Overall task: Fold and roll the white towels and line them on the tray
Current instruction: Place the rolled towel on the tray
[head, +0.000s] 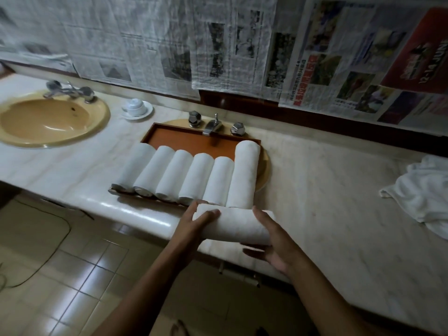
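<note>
The left hand and right hand grip a rolled towel crosswise beside six rolls lined on the tray.

Six white rolled towels lined side by side, touching, on brown rectangular tray; rightmost longest. Seventh white roll held crosswise at tray's near edge. Crumpled white towels heaped well apart at right.
</note>
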`<state>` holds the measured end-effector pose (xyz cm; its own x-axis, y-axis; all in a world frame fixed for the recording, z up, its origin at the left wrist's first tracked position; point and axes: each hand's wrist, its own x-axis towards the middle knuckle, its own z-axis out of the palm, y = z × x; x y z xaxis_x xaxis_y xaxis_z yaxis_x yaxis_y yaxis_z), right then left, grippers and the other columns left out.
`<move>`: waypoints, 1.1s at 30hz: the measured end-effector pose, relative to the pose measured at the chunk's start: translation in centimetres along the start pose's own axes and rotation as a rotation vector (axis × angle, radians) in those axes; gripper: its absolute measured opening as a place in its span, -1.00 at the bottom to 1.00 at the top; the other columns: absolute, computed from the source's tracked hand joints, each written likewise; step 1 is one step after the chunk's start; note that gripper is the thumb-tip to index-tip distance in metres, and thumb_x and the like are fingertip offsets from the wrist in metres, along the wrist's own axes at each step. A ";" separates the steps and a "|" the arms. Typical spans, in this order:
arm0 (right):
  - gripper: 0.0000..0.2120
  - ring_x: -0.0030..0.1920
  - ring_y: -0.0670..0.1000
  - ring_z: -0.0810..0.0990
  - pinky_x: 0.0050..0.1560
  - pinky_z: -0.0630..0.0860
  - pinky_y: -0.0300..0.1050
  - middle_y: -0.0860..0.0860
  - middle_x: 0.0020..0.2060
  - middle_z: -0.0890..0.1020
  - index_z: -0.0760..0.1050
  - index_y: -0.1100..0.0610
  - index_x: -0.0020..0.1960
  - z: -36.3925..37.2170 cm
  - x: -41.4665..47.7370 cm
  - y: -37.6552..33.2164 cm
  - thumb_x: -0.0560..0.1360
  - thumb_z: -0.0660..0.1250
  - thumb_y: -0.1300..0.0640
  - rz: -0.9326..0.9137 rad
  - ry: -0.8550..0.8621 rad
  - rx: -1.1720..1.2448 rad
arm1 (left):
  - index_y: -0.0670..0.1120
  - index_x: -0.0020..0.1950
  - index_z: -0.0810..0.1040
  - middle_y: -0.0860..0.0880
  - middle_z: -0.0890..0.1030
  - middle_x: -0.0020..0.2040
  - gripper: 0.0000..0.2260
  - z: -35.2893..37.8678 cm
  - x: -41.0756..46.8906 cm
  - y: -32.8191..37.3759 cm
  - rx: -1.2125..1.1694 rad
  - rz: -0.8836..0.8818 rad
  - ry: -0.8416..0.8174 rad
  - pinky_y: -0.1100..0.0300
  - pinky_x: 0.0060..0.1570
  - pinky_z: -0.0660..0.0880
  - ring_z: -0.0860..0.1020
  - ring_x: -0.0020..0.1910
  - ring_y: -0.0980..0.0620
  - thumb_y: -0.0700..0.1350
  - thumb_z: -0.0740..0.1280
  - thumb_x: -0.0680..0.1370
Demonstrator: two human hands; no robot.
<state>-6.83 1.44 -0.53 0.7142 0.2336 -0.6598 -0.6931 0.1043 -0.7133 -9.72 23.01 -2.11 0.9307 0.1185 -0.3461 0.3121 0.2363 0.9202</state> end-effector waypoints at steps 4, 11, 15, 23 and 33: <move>-0.77 0.21 0.07 0.59 0.18 0.63 0.11 0.00 0.22 0.60 0.57 -0.21 0.15 6.9 1.5 -0.2 0.50 0.44 -0.16 -0.257 0.088 -0.017 | -0.01 0.20 0.56 -0.13 0.61 0.18 -0.56 -5.8 0.4 2.0 0.021 0.010 0.003 -0.04 0.06 0.60 0.61 0.18 -0.12 0.15 0.49 0.39; -0.81 0.18 -0.03 0.54 0.14 0.59 0.01 -0.14 0.12 0.59 0.54 -0.11 0.15 14.8 2.6 -0.2 0.56 0.35 -0.10 -0.525 0.231 -0.196 | 0.00 0.14 0.57 -0.07 0.62 0.13 -0.58 -12.1 1.4 4.3 -0.007 0.017 0.110 -0.03 0.08 0.54 0.59 0.14 -0.07 0.20 0.41 0.39; -0.78 0.15 -0.04 0.55 0.06 0.58 -0.04 -0.15 0.07 0.60 0.54 -0.13 0.09 17.7 3.4 -0.7 0.47 0.32 -0.15 -0.543 0.236 -0.216 | 0.01 0.09 0.58 -0.03 0.61 0.09 -0.62 -13.7 2.5 5.6 -0.017 0.050 0.206 0.04 0.03 0.47 0.57 0.11 -0.03 0.23 0.32 0.44; -0.86 0.13 -0.05 0.51 0.15 0.52 0.05 -0.15 0.07 0.55 0.51 -0.11 0.10 20.2 8.2 -4.2 0.63 0.21 -0.08 -0.517 0.229 -0.283 | -0.07 0.14 0.51 -0.06 0.55 0.02 -0.78 -15.6 7.1 9.0 0.066 0.012 0.209 0.13 -0.18 0.42 0.52 -0.02 0.01 0.04 0.18 0.68; -0.68 0.05 0.04 0.59 0.18 0.56 0.19 -0.08 -0.03 0.61 0.53 -0.08 -0.02 24.3 19.2 -11.9 0.46 0.13 -0.22 -0.495 0.358 -0.320 | -0.12 0.03 0.59 -0.12 0.61 0.00 -0.72 -19.5 20.7 14.2 0.179 0.056 0.243 0.04 -0.17 0.50 0.59 -0.05 -0.06 0.10 0.34 0.55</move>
<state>12.71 28.20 1.01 0.9657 -0.1073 -0.2366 -0.2533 -0.1870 -0.9491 10.30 47.62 0.21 0.8811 0.3590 -0.3079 0.3107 0.0514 0.9491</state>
